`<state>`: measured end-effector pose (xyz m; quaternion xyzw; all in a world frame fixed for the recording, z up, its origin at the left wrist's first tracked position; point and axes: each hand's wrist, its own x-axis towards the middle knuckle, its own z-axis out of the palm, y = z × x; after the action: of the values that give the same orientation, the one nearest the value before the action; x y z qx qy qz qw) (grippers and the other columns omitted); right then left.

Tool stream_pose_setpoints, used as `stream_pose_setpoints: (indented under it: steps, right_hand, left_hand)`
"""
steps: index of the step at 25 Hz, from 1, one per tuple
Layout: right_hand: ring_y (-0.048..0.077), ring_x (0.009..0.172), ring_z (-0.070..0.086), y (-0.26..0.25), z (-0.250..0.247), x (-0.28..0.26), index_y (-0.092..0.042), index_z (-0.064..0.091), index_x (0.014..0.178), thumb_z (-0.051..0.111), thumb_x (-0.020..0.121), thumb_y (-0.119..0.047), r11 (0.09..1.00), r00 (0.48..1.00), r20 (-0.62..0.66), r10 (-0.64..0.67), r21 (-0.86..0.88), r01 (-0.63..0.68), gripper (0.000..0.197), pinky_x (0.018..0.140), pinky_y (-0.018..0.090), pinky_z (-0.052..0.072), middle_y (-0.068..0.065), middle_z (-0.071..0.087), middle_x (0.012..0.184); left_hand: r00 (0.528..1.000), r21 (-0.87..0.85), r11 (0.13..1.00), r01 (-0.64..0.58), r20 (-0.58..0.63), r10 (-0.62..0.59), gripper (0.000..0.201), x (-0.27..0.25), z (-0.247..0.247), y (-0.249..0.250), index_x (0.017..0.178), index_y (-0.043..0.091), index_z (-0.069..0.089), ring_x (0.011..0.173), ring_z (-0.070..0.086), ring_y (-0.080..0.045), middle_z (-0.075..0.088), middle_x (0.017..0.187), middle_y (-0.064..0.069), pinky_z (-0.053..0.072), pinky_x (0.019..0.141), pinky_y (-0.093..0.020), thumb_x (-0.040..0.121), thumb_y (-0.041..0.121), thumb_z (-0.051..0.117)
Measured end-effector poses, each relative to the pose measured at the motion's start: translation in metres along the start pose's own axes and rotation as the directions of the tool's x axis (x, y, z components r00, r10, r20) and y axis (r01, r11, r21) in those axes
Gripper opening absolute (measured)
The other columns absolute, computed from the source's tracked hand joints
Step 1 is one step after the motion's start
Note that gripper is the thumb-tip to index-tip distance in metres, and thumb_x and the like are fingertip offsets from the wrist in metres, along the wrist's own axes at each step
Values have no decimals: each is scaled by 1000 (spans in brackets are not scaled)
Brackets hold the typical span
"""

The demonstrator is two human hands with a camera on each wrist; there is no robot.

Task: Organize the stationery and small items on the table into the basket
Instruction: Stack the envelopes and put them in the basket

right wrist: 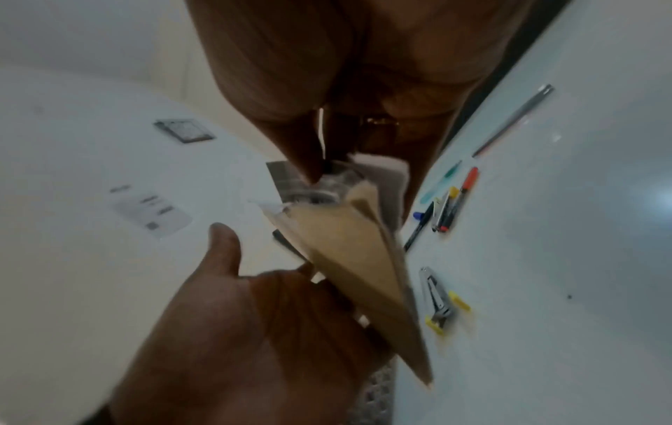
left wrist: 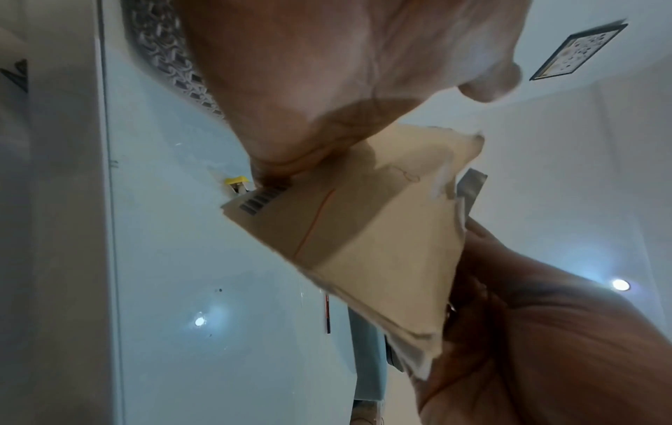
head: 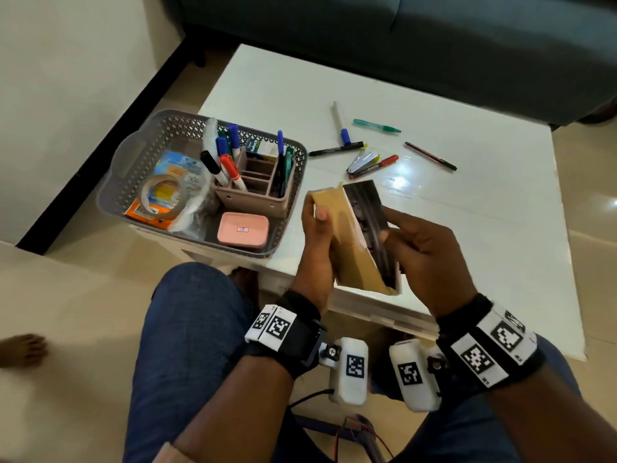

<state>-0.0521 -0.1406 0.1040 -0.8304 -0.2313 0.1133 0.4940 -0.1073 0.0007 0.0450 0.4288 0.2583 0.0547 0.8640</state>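
Note:
I hold a brown paper envelope point(head: 350, 248) tilted above the near edge of the white table point(head: 484, 212). My left hand point(head: 317, 213) grips its left side, thumb on the front. A stack of dark glossy prints point(head: 365, 208) sticks out of its open side, and my right hand point(head: 389, 225) pinches that stack. The left wrist view shows the envelope point(left wrist: 382, 230) from below; in the right wrist view the envelope point(right wrist: 356, 258) is blurred. The grey lattice basket point(head: 133, 152) stands at the table's left corner. Several pens, markers and a stapler point(head: 362, 160) lie loose on the table.
The basket holds a pink organiser point(head: 253, 195) with markers, a tape roll point(head: 163, 195), a pink case point(head: 242, 230) and packets. A dark sofa point(head: 400, 35) runs behind the table. My knees are under the near edge, and a bare foot point(head: 21, 349) stands at the left.

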Motion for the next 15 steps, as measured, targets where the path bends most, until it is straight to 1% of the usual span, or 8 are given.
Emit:
stream_pose_setpoints:
  steps: [2,4,6,7,9,10,12,15]
  right_hand:
    - [9,67,63,7,1,0,-30,63,130,56,96,-9,991,999,2,-37,-132,37,41,64,34,54,-6,73,80]
    - [13,76,65,6,5,1,-26,65,128,50,98,-30,997,998,38,52,-62,-50,34,69,37,56,-4,73,86]
    - [7,73,61,0,9,0,-24,62,126,41,98,-55,985,992,93,87,-157,-72,47,67,30,51,0,70,85]
    - [7,72,60,0,13,-1,-27,52,136,41,98,-57,966,987,134,84,-253,-48,49,66,26,50,1,68,88]
    - [13,78,64,2,21,-2,-29,21,153,46,100,-40,935,971,195,138,-348,-63,60,69,27,53,3,68,109]
    - [18,80,65,6,23,-2,-29,14,155,48,101,-32,936,965,196,176,-337,-102,64,71,29,54,4,65,119]
    - [20,86,64,11,22,2,-30,16,155,47,102,-24,945,961,172,217,-282,-163,61,73,30,54,2,59,128]
    - [22,109,59,14,18,9,-22,40,143,45,103,-22,976,969,158,192,-137,-171,40,82,25,47,-2,57,128]
  left_hand:
    - [998,110,994,15,-58,-8,60,4,-5,-1,143,40,42,123,59,-23,61,135,1,46,104,-55,87,54,61]
    - [994,155,988,-9,-103,25,48,8,-12,1,138,30,48,116,62,-26,67,124,-4,48,102,-55,93,23,63]
    - [990,145,989,-7,-136,27,52,9,-16,4,136,26,47,111,64,-26,69,118,-6,52,97,-55,90,14,68]
    - [989,140,990,-8,-144,29,53,8,-16,5,135,26,47,110,65,-27,69,118,-7,53,95,-53,88,15,69]
    - [992,115,993,14,-125,0,47,4,-14,4,134,25,47,112,64,-27,66,122,-9,54,93,-49,91,20,65]
    - [994,84,996,36,-104,-27,40,2,-13,4,134,24,47,112,63,-26,64,124,-11,55,92,-45,96,19,59]
    - [997,45,997,67,-52,-65,36,-2,-12,7,137,23,47,112,62,-25,62,127,-12,55,88,-41,102,12,47]
    - [998,69,996,52,-22,-51,38,-5,-15,22,138,23,47,110,64,-27,66,120,-11,57,84,-43,102,9,46]
